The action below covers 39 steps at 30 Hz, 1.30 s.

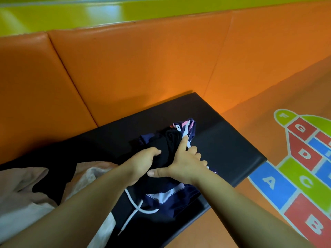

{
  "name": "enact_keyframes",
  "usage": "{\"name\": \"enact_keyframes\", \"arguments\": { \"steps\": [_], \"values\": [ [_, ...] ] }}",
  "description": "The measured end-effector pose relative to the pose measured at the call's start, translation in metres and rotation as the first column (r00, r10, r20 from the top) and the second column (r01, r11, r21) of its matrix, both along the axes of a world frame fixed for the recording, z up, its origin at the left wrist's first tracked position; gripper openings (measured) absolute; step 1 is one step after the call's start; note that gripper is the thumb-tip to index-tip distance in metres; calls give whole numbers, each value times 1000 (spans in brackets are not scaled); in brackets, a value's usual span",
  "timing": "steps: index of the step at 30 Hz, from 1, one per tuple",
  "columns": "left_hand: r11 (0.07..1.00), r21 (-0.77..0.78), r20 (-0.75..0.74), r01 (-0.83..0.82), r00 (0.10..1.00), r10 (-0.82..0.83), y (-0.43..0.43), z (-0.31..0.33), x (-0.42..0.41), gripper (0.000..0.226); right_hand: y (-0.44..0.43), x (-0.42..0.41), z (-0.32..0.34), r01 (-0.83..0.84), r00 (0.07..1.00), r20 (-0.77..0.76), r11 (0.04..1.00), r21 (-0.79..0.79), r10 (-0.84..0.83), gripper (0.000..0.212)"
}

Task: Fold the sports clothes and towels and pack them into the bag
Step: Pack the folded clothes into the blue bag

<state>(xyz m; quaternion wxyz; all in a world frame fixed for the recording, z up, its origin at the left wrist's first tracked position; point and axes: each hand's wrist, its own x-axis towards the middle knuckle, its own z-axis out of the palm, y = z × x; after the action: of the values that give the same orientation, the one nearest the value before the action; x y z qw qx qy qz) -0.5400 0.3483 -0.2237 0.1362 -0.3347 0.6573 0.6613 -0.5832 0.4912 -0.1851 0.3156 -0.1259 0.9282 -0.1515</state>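
A crumpled black garment lies bunched on navy shorts with pink and white stripes, near the bench's right edge. The left hand grips the black fabric; the right hand presses on it, fingers spread. A white drawstring trails toward the front edge. A pale pink cloth crowds the left end.

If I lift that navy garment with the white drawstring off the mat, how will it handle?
Likely floppy: the navy garment bunches in folds under the left hand. Probably light, thin fabric. Its drawstring lies loose, so it may dangle or snag.
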Motion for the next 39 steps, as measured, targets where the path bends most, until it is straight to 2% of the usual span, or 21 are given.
{"name": "enact_keyframes", "arguments": {
  "steps": [6,9,12,14,18,21,24,26,28,30,32,33,35,39],
  "values": [
    [972,-101,120,212,972,-200,3,18,-8,37,-8,-2,-17,37,994,-107,996,82,-28,161],
    [955,-73,203,289,941,-269,1,17,-4,48,-5,-3,-24,-12,983,-183,996,93,29,146],
    [948,-58,182,313,937,-298,-2,18,2,34,5,-15,-22,6,984,-179,1000,8,-5,126],
    [965,-32,123,261,959,-256,-4,14,4,29,10,-28,-17,65,989,-130,995,-70,-73,116],
    [999,-18,33,30,999,-29,-2,-3,2,11,22,-48,-12,134,990,-20,971,-198,-140,99],
    [998,-35,27,-47,998,48,-1,-20,-2,35,33,-60,-11,202,979,91,924,-326,-182,86],
    [980,-183,25,-75,996,81,-4,-32,-9,49,41,-65,-16,248,968,135,884,-395,-211,92],
    [989,-148,13,-5,1000,7,-4,-37,-12,59,42,-67,-19,235,971,146,883,-405,-192,94],
    [990,-123,-1,68,998,-69,1,-34,-13,45,42,-69,-20,197,977,152,894,-402,-147,97],
    [990,-130,-23,63,998,-67,5,-30,-15,28,43,-72,-20,162,981,165,901,-403,-103,101],
    [999,-44,-33,6,999,-7,7,-24,-17,12,43,-73,-20,116,987,151,914,-388,-61,104],
    [999,30,-37,-13,999,14,9,-20,-17,11,42,-72,-19,85,991,131,924,-373,-38,104],
    [988,156,-57,-5,998,14,11,-11,-14,17,40,-70,-17,22,998,60,946,-323,-2,105],
    [978,205,-89,27,996,-8,14,-1,-5,24,33,-60,-13,-96,993,-80,983,-154,84,120]
  ]
}}
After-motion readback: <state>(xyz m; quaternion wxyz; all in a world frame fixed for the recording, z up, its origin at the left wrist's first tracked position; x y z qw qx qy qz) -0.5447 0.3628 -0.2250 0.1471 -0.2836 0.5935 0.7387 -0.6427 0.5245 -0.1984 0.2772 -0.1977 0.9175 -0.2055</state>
